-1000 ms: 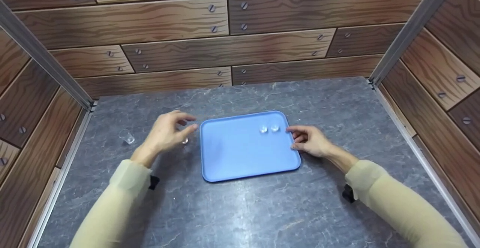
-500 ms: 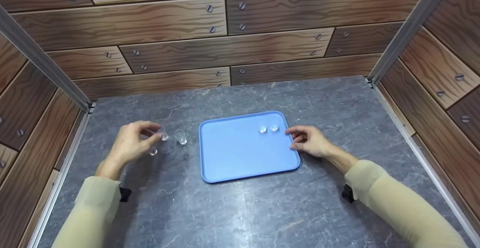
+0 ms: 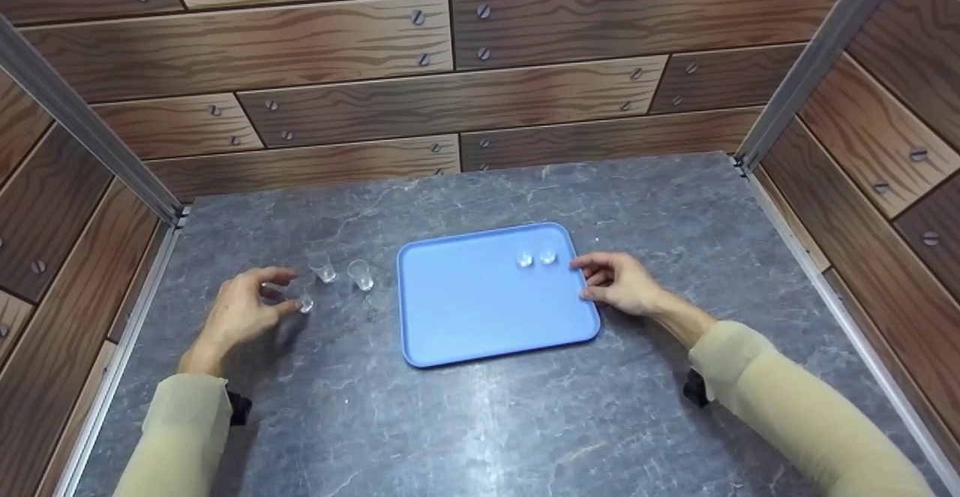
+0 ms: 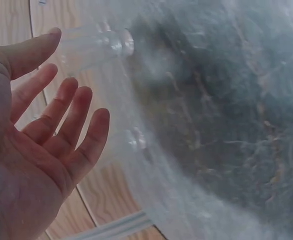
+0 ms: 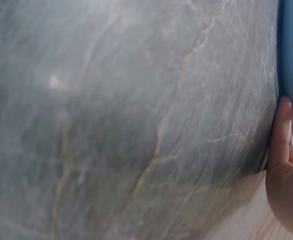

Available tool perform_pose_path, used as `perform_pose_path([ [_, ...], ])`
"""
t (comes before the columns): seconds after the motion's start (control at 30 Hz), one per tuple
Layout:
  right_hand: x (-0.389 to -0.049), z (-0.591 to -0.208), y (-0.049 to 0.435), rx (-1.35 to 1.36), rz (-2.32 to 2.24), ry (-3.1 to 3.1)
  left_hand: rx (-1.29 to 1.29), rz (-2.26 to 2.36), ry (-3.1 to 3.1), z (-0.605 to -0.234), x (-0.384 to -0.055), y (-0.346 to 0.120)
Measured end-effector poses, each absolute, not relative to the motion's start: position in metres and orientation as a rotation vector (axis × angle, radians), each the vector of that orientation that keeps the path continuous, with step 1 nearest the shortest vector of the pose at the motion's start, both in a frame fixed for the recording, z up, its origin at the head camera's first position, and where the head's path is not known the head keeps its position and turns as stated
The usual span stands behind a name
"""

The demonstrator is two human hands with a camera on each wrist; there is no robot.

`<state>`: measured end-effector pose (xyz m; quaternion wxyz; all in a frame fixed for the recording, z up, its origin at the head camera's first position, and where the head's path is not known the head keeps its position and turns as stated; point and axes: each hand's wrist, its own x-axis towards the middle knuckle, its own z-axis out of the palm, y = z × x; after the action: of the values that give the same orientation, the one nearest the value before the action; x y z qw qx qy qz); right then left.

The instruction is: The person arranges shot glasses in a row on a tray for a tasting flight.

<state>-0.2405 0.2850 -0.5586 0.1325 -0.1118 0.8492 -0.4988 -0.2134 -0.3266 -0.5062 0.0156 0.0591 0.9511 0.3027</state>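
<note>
The left hand (image 3: 244,309) is rather wide, its thumb and fingers apart, beside the nearest clear cup (image 3: 306,302); whether the thumb touches it, one cannot tell. The right hand (image 3: 622,283) holds the right rim of the blue tray (image 3: 480,305) with thumb and bent fingers. Two more cups (image 3: 361,276) stand between the left hand and the tray, and two small cups (image 3: 524,258) are at its far right corner, on the grey surface (image 3: 480,422) below.

Downward head view, seemingly tilted wrist closeups

Grey marbled tabletop (image 3: 420,422) with blue tray (image 3: 480,309), clear cups (image 3: 363,277)
</note>
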Motion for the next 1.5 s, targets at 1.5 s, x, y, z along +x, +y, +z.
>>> perform_pose_path([
  [1.5, -0.242, -0.561, 0.286, -0.297, -1.458, 2.442, -0.042, 1.172, 2.953, -0.511, -0.210, -0.321],
])
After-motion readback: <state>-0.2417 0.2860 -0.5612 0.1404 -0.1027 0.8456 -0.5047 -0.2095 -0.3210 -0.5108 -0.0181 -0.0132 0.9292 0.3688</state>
